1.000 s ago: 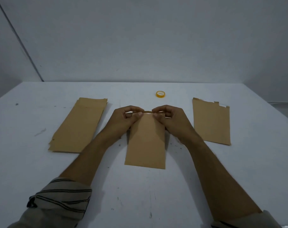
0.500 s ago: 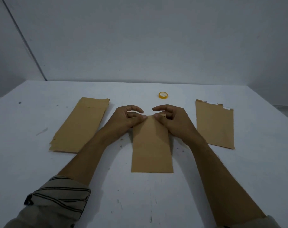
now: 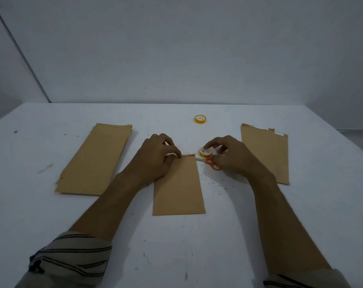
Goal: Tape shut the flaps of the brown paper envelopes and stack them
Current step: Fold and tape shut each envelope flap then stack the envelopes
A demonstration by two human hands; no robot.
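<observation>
- I take the middle envelope (image 3: 177, 188) as my landmark: it lies flat on the counter (image 3: 197, 256), narrow end away from me, with its flap folded down at the far edge.
- The left hand (image 3: 157, 161) sits on the far-left corner of that envelope, bent fingertips bearing down on the flap. I cannot tell whether the thumb pinches beneath it.
- Just right of the envelope's far corner, the right hand (image 3: 228, 156) pinches a tape roll (image 3: 205, 152) between its fingers. Scissors (image 3: 212, 165) with orange handles poke out under it; gripped or merely lying there, I cannot tell.
- A second tape roll (image 3: 200, 118) stands beyond the envelope, well apart from both hands.
- Well left of the envelope lies a thick pile of envelopes (image 3: 95, 161), which I judge to be waiting for tape.
- Right of the envelope lies the finished pile (image 3: 265, 156), pale strips showing at its far edge; how many it holds I cannot tell.
- My reading: this flap is folded but not yet taped, and most of the work remains.
</observation>
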